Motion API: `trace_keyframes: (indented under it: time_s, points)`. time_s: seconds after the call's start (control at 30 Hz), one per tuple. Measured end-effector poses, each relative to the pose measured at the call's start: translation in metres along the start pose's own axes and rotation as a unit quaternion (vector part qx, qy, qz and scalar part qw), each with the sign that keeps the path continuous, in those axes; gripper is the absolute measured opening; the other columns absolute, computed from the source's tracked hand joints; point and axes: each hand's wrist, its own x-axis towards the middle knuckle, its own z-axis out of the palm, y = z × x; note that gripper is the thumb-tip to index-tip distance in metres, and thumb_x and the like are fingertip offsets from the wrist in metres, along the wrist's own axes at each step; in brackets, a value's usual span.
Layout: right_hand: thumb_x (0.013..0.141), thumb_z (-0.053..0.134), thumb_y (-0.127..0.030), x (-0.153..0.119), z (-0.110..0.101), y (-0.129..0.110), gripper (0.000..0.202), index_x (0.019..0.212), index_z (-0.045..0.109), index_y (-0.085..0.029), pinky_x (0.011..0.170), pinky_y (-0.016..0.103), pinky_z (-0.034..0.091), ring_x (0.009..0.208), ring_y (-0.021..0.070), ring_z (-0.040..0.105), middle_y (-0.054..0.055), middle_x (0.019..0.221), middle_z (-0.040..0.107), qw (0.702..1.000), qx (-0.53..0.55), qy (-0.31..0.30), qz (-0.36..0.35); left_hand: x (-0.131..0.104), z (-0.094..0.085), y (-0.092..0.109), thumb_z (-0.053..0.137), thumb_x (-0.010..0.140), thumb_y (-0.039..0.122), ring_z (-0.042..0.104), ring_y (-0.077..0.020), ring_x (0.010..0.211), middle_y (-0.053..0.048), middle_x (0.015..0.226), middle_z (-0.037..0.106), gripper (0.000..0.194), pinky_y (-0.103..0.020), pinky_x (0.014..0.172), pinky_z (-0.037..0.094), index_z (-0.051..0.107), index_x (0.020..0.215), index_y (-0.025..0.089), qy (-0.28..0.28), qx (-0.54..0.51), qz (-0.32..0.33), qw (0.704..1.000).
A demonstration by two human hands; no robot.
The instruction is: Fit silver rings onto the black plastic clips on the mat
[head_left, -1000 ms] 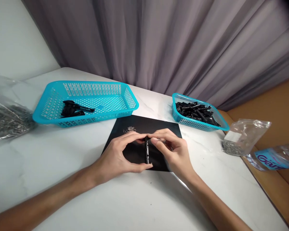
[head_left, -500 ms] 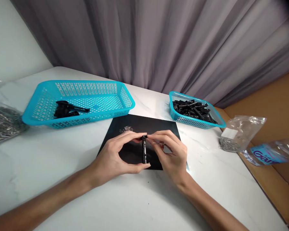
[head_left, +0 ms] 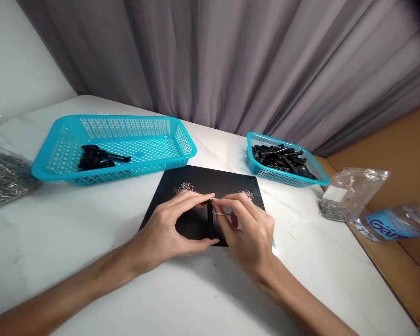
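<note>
My left hand (head_left: 168, 228) grips a narrow black plastic part (head_left: 210, 221) by its two ends, fingers at the top and thumb at the bottom. The part stands on edge above a black mat (head_left: 192, 226). My right hand (head_left: 248, 224) is closed, its fingertips at the top end of the part. A thin metal pin (head_left: 222, 214) sticks out from between its fingers toward the part. Small metal pieces lie on the mat in a left pile (head_left: 185, 187) and a right pile (head_left: 246, 193), the right one partly behind my fingers.
A large blue basket (head_left: 140, 164) with a few black parts stands at the back left. A smaller blue basket (head_left: 282, 178) full of black parts is at the back right. Bags of metal pieces lie left (head_left: 7, 175) and right (head_left: 336, 207), near a plastic bottle (head_left: 392, 224).
The black part has turned slightly in my left hand. My right hand has shifted a little, and the pin now shows more clearly beside the part. The right pile has come into view.
</note>
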Motion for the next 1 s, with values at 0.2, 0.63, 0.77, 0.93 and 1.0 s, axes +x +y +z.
trace_keyframes:
  time_s: [0.2, 0.63, 0.77, 0.93, 1.0]
  points:
    - [0.097, 0.054, -0.008, 0.004, -0.006, -0.006, 0.015, 0.093, 0.065, -0.018, 0.053, 0.023, 0.044, 0.052, 0.0079, 0.054, 0.002, 0.087, 0.072, 0.999, -0.036, -0.038, -0.009, -0.002, 0.001, 0.0, 0.086, 0.073, 0.022, 0.069, -0.0251, 0.109, -0.008, 0.122, 0.069, 0.065, -0.039, 0.098, 0.058, 0.062, 0.133, 0.021, -0.014, 0.002, -0.012, 1.0]
    - [0.1, 0.059, -0.015, -0.001, -0.005, -0.007, 0.01, 0.1, 0.068, -0.019, 0.055, 0.024, 0.045, 0.063, 0.0105, 0.064, 0.003, 0.091, 0.074, 0.999, -0.036, 0.015, 0.019, 0.003, -0.002, 0.005, 0.085, 0.074, 0.024, 0.07, -0.0245, 0.105, -0.008, 0.12, 0.071, 0.061, -0.039, 0.095, 0.061, 0.063, 0.13, 0.022, -0.014, -0.017, -0.016, 1.0]
    - [0.098, 0.063, -0.014, -0.002, -0.004, -0.007, 0.01, 0.102, 0.069, -0.02, 0.059, 0.026, 0.046, 0.068, 0.0124, 0.068, 0.002, 0.089, 0.075, 0.997, -0.057, 0.047, -0.01, 0.004, -0.001, 0.005, 0.084, 0.074, 0.023, 0.07, -0.0251, 0.106, -0.009, 0.121, 0.071, 0.063, -0.04, 0.097, 0.059, 0.061, 0.133, 0.021, 0.0, -0.021, -0.006, 1.0]
    - [0.098, 0.058, -0.008, -0.001, -0.006, -0.013, 0.014, 0.097, 0.066, -0.02, 0.053, 0.028, 0.04, 0.06, 0.0109, 0.062, 0.001, 0.083, 0.074, 0.992, -0.114, 0.044, -0.032, 0.001, 0.001, 0.003, 0.081, 0.078, 0.022, 0.066, -0.026, 0.112, -0.009, 0.124, 0.069, 0.063, -0.044, 0.104, 0.054, 0.059, 0.138, 0.022, 0.002, 0.016, 0.005, 1.0]
    - [0.098, 0.056, -0.008, 0.001, -0.006, -0.015, 0.016, 0.092, 0.065, -0.019, 0.049, 0.027, 0.037, 0.052, 0.009, 0.056, 0.0, 0.079, 0.072, 0.993, -0.112, 0.036, -0.015, 0.0, 0.001, 0.003, 0.081, 0.079, 0.023, 0.066, -0.0261, 0.113, -0.008, 0.126, 0.068, 0.065, -0.045, 0.106, 0.053, 0.057, 0.139, 0.024, -0.004, 0.032, 0.006, 0.999]
